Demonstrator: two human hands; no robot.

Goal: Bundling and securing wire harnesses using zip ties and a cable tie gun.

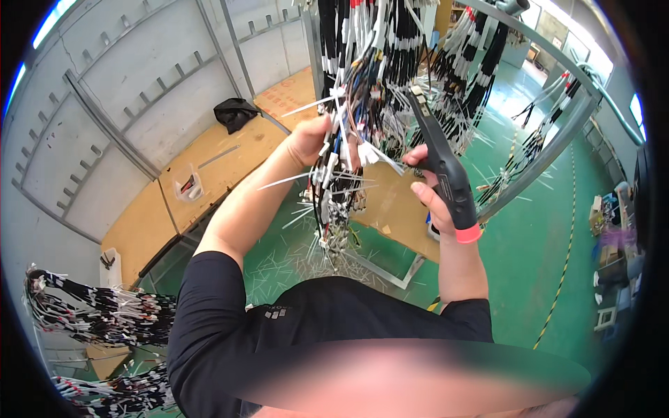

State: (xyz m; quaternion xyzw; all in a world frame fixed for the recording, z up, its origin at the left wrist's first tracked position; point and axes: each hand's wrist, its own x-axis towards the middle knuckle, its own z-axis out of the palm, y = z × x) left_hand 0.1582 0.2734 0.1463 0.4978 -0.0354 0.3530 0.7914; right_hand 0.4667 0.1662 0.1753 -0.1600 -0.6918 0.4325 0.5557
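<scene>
My left hand (311,141) is closed around a hanging wire harness (337,182) of black, white and coloured wires with white connectors. Long white cable tie tails stick out from it on several sides. In my right hand (435,200) is a black cable tie gun (451,171) with a red end at the bottom of its handle. My fingers wrap its grip and lever, and its narrow nose points up and left, beside the hanging wires. Whether the nose touches a tie I cannot tell.
More wire harnesses (475,66) hang from a curved metal rail (550,164) at the right; others (104,306) lie at the lower left. Wooden tables (240,155) hold a black bag (235,114) and a clear plastic box (187,182). Cut tie ends (279,268) litter the green floor.
</scene>
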